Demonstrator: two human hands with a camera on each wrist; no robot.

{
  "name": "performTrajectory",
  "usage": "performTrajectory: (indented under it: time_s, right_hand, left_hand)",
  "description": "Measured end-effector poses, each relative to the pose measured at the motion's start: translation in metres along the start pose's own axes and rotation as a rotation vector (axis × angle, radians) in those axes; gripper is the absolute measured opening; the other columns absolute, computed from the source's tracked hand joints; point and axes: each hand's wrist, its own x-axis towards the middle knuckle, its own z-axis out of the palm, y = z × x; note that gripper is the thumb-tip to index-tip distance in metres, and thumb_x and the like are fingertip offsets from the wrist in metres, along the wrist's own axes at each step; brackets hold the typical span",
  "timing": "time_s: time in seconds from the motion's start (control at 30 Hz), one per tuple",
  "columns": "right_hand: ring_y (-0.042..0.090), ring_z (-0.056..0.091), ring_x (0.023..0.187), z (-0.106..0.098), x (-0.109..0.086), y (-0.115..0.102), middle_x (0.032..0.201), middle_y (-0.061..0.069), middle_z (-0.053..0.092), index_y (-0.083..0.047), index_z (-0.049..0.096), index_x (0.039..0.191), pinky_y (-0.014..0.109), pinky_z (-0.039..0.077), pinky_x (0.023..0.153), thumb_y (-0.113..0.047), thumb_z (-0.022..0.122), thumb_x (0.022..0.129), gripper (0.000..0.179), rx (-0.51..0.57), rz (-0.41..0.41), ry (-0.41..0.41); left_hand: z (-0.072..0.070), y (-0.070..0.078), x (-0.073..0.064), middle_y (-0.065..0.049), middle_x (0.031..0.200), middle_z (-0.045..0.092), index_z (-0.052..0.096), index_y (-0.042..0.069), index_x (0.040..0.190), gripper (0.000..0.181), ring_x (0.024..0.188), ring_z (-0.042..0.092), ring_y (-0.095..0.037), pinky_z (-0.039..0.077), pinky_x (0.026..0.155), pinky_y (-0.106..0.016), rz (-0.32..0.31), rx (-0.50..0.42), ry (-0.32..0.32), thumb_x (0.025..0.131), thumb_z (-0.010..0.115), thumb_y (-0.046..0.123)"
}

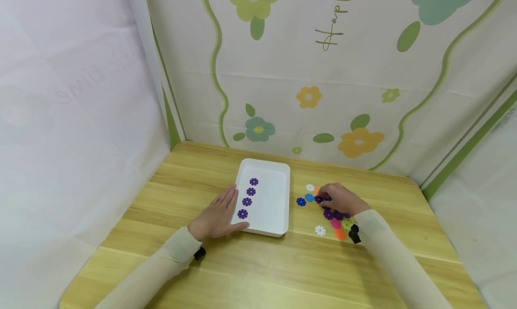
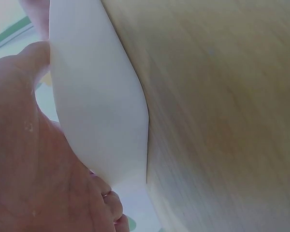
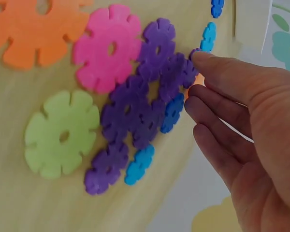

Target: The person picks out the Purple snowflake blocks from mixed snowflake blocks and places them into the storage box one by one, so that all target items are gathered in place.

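Observation:
In the head view a white tray (image 1: 269,201) lies on the table, with several purple snowflake discs (image 1: 247,202) in a column along its left side. My left hand (image 1: 218,215) rests against the tray's near left corner, fingers straight along the left side, thumb on the front rim. In the left wrist view this hand (image 2: 34,140) touches the tray wall (image 2: 99,96). To the right of the tray, my right hand (image 1: 339,198) pinches a purple snowflake disc (image 1: 318,199) at the pile's far left; in the right wrist view the thumb partly covers that disc (image 3: 189,72).
Around the right hand lie loose discs: white (image 1: 320,230), dark blue (image 1: 301,202), light blue (image 1: 309,197), pink (image 3: 108,48), orange (image 3: 38,34), light green (image 3: 63,135) and several purple (image 3: 125,108). A flower-printed cloth (image 1: 278,76) hangs behind the wooden table (image 1: 258,268).

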Motion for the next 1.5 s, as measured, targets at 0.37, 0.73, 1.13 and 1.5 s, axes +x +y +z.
performTrajectory:
  time_s: [0.37, 0.73, 1.13, 1.5]
  right_hand:
    - [0.018, 0.072, 0.091, 0.006, 0.013, 0.002, 0.101, 0.01, 0.077, -0.003, 0.077, 0.107, 0.041, 0.063, 0.084, -0.008, 0.079, 0.094, 0.014, 0.073, 0.038, 0.029]
    - [0.013, 0.069, 0.089, 0.001, 0.02, 0.014, 0.098, 0.003, 0.077, -0.006, 0.078, 0.105, 0.036, 0.062, 0.083, -0.01, 0.082, 0.092, 0.014, 0.235, 0.113, -0.027]
    - [0.022, 0.067, 0.08, -0.015, 0.02, 0.014, 0.096, 0.003, 0.077, -0.009, 0.077, 0.095, 0.027, 0.055, 0.069, -0.008, 0.071, 0.101, 0.009, 0.223, 0.084, -0.052]
    - [0.028, 0.069, 0.083, -0.043, 0.031, -0.005, 0.096, 0.01, 0.078, -0.006, 0.077, 0.098, 0.031, 0.057, 0.075, -0.008, 0.066, 0.104, 0.013, 0.195, 0.04, -0.039]
  left_hand:
    - [-0.009, 0.006, -0.002, -0.027, 0.176, 0.008, 0.017, -0.01, 0.164, 0.108, 0.165, 0.013, -0.042, 0.023, 0.132, -0.057, 0.007, 0.018, -0.018, 0.101, 0.05, 0.071]
    - [-0.003, 0.004, -0.001, -0.025, 0.177, 0.006, 0.016, -0.008, 0.165, 0.109, 0.166, 0.01, -0.04, 0.022, 0.133, -0.055, -0.003, 0.011, -0.01, 0.1, 0.048, 0.073]
    - [-0.009, 0.007, -0.003, -0.024, 0.177, 0.004, 0.013, -0.007, 0.166, 0.109, 0.166, 0.01, -0.039, 0.022, 0.133, -0.055, -0.014, 0.014, -0.035, 0.101, 0.047, 0.073]
    - [-0.011, 0.008, -0.003, -0.023, 0.177, 0.003, 0.012, -0.008, 0.166, 0.11, 0.166, 0.009, -0.039, 0.022, 0.133, -0.055, -0.013, 0.008, -0.036, 0.1, 0.047, 0.074]
